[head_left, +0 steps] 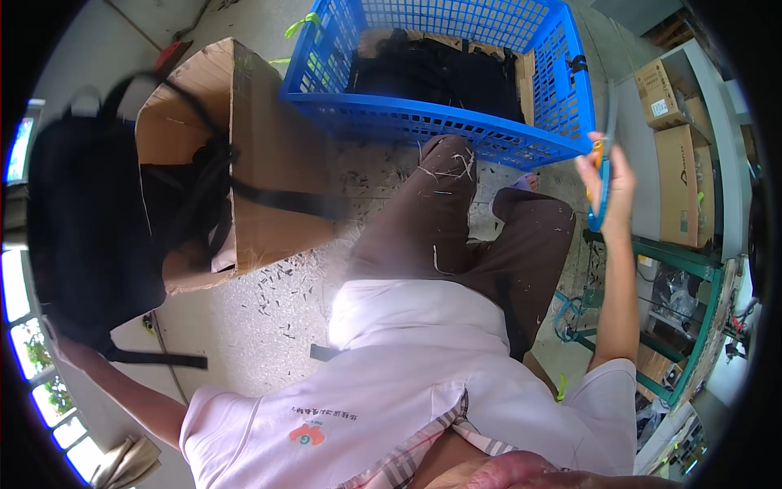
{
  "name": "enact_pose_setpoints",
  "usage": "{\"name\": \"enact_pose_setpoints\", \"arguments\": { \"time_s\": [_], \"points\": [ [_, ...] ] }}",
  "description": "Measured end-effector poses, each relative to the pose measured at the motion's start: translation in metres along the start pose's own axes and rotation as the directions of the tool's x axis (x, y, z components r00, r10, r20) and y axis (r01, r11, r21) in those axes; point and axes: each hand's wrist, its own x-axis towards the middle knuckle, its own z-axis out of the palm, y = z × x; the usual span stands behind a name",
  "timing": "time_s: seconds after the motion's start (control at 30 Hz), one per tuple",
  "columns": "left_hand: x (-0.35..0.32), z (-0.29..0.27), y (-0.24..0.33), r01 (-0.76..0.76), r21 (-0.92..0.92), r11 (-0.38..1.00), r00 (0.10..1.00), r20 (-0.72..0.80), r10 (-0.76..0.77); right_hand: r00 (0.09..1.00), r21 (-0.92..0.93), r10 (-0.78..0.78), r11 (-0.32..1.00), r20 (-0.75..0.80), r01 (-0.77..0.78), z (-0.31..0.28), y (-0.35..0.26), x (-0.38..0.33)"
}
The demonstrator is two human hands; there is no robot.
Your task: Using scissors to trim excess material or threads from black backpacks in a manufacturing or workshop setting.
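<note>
At the far left, a black backpack (pixel 94 220) with loose straps is held up beside and partly over an open cardboard box (pixel 277 179). My left hand (pixel 72 346) grips it at its lower edge, and the bag hides the fingers. Dark items lie inside the box, partly covered by the straps. On the right, my right hand (pixel 617 191) is closed round a pair of scissors (pixel 601 183) with blue and yellow handles. Their blades point away from me, slightly blurred.
A blue plastic crate (pixel 440 110) holding black fabric items stands ahead of my knees. Black scraps (pixel 281 289) litter the floor. To the right are stacked cardboard boxes (pixel 684 183) and a green metal frame (pixel 705 314). Windows (pixel 37 350) line the left side.
</note>
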Motion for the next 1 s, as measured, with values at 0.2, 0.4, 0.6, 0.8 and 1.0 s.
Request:
{"name": "enact_pose_setpoints", "arguments": {
  "time_s": [0.2, 0.4, 0.6, 0.8, 1.0],
  "points": [
    [0.026, 0.151, -0.097, -0.198, 0.363, 0.910, 0.979, 0.026, 0.203, 0.980, -0.478, 0.100, 0.878, 0.172, -0.006, 0.013, 0.053, -0.043],
    [-0.129, 0.320, 0.204, -0.388, -0.297, 0.872, 0.633, 0.602, 0.487, 0.928, -0.597, 0.317, 0.790, 0.198, -0.142, 0.020, 0.100, -0.100],
    [-0.262, 0.506, 0.318, -0.562, -0.547, 0.620, -0.046, 0.769, 0.637, 0.957, -0.600, 0.250, 0.747, -0.146, -0.286, 0.042, 0.117, -0.117],
    [-0.404, 0.651, 0.348, -0.473, -0.690, 0.547, -0.387, 0.721, 0.575, 0.867, -0.443, 0.450, 0.747, -0.213, -0.496, 0.051, 0.112, -0.100],
    [-0.537, 0.754, 0.339, 0.051, 0.397, 0.916, -0.429, 0.837, -0.339, 0.840, -0.545, 0.524, 0.668, -0.141, -0.507, 0.038, 0.110, -0.108]
  ]
}}
